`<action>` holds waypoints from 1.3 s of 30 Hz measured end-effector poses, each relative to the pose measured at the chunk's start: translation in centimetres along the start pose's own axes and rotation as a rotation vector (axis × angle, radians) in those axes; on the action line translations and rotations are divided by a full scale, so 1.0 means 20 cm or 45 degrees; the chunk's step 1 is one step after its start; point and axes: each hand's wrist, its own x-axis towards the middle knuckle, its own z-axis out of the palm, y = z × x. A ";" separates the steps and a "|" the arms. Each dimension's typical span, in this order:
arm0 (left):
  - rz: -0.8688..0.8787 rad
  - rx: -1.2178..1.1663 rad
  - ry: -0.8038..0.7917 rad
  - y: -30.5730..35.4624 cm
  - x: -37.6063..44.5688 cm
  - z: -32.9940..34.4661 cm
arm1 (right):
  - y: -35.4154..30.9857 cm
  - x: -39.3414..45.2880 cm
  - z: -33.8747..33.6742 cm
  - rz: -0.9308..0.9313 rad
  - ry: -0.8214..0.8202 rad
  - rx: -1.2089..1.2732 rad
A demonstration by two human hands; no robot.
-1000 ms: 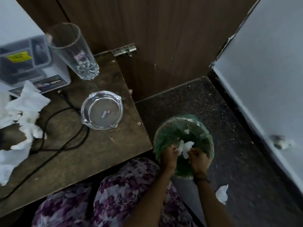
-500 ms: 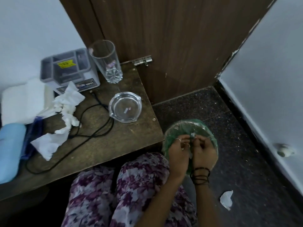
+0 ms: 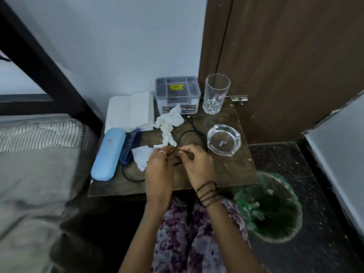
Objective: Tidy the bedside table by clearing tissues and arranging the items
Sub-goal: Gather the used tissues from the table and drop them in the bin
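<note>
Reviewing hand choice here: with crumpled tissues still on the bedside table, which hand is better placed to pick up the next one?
Left. The left hand lies right beside the flat tissue and below the crumpled tissue; the right hand sits farther from both, nearer the ashtray. Both seem to pinch the black cable.

Ashtray (image 3: 224, 139) before glass (image 3: 216, 94), right of tissues (image 3: 168, 123).
</note>
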 end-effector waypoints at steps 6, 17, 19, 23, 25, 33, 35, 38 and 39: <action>-0.206 0.362 -0.201 -0.25 0.22 -0.14 | -0.09 0.26 0.26 0.036 -0.124 -0.442; -0.069 0.245 0.100 -0.24 0.26 -0.21 | -0.10 0.31 0.24 0.125 0.081 -0.171; -0.088 0.139 0.150 -0.20 0.25 -0.22 | -0.09 0.28 0.17 0.141 0.165 0.071; -0.093 -0.037 0.063 -0.06 0.20 -0.18 | -0.05 0.20 0.02 0.185 0.308 0.458; -0.066 -0.077 0.030 0.02 0.16 -0.12 | -0.01 0.15 -0.07 0.190 0.368 0.573; -0.110 -0.297 -0.347 0.37 -0.15 0.37 | 0.44 -0.14 -0.53 0.359 0.886 0.515; -0.129 -0.334 -0.537 0.42 -0.27 0.56 | 0.61 -0.23 -0.62 0.434 1.017 0.309; -0.272 -0.463 -0.771 0.47 -0.42 0.84 | 0.88 -0.35 -0.69 0.616 1.040 0.117; -0.269 -0.429 -0.819 0.48 -0.45 0.94 | 0.97 -0.37 -0.70 0.670 1.016 0.082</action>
